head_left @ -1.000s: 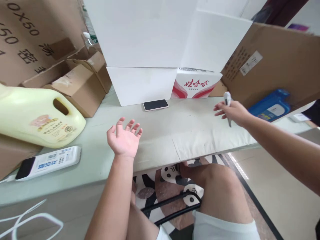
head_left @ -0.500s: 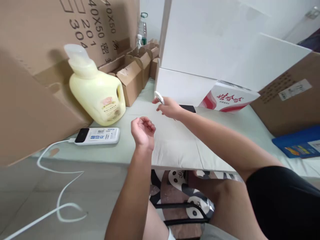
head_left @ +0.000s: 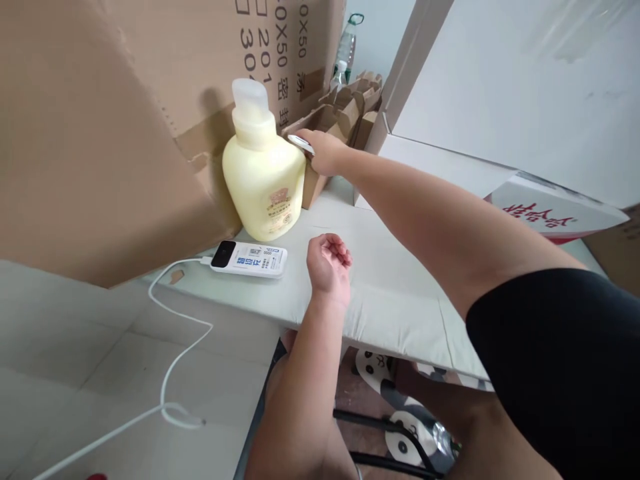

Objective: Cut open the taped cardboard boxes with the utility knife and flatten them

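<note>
My right hand (head_left: 325,150) is closed on a small, slim white object (head_left: 302,144) with a grey edge; its exact kind is unclear. That hand hovers in front of the brown cardboard dividers (head_left: 345,120), right beside the shoulder of a pale yellow detergent bottle (head_left: 265,180). The bottle's handle is hidden behind the hand or turned away. My left hand (head_left: 330,267) rests palm up over the table (head_left: 395,273), its fingers loosely curled and the palm bare. A white power bank (head_left: 250,259) with a dark end lies to its left.
Large brown cartons (head_left: 125,133) stand on the left. A white cable (head_left: 187,317) runs from the power bank down over the table edge. Plastic water bottles (head_left: 347,47) stand behind the dividers. White boxes (head_left: 500,87) and a red-lettered carton (head_left: 540,210) fill the right side.
My right hand has moved left and away from me, with the white object, to beside the detergent bottle. My view has turned left. The left hand keeps its pose.
</note>
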{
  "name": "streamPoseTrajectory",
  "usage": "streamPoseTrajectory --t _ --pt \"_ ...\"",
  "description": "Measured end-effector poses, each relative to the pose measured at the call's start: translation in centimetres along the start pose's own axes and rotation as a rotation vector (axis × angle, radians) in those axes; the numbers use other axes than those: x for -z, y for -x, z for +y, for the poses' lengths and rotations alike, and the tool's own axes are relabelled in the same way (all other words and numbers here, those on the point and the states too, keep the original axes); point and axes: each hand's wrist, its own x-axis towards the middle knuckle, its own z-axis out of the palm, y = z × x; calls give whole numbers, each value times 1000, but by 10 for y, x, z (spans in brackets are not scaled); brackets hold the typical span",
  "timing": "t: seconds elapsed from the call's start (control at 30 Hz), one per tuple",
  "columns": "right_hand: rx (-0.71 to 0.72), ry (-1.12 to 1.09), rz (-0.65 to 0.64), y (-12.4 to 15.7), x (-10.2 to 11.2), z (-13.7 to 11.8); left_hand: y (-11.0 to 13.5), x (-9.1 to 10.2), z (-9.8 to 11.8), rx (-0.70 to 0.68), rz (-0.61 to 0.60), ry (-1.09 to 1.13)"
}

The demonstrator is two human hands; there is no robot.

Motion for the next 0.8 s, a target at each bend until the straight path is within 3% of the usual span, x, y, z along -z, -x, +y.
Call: streamPoseTrajectory --t 0.2,0.27,0.37,0.43,0.57,0.7,0.8 --pt "-158 115 104 57 20 21 -2 4 -8 -104 -54 -53" --pt "-174 117 154 81 27 29 -3 6 -12 -263 -23 -104" --pt "-218 90 207 119 36 39 -2 10 -15 -685 27 -234" --pt "-249 62 224 145 41 43 -2 11 -16 -830 15 -276" --pt "-246 -15 280 214 52 33 -9 9 -20 -859 59 -328" --pt "-139 -61 456 316 61 10 -15 5 -22 -772 78 -358" --pt "-120 -144 587 395 54 6 -12 0 -22 -793 -51 -466"
